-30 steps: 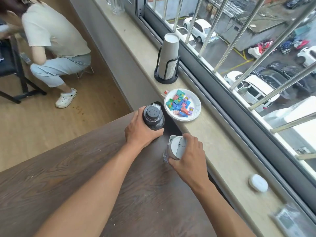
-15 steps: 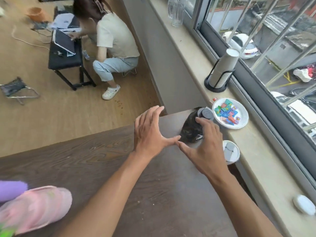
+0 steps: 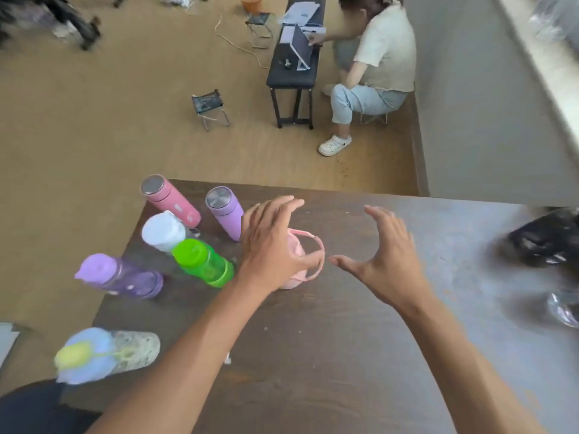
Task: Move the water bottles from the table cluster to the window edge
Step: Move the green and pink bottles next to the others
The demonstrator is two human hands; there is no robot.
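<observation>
Dark wood table (image 3: 313,355) fills the lower frame, with the bottles clustered at centre left. Both hands are spread wide and hold nothing: the left hand (image 3: 269,245) hovers over a pink bottle (image 3: 296,261) with a loop strap, the right hand (image 3: 385,261) just beside it. Best to close around the body, not the strap (it would swing). Much of that bottle is hidden; the dark shapes at right are blurred.

Left hand (image 3: 269,249) over pink bottle (image 3: 296,261); right hand (image 3: 380,261) spread beside, empty.
</observation>
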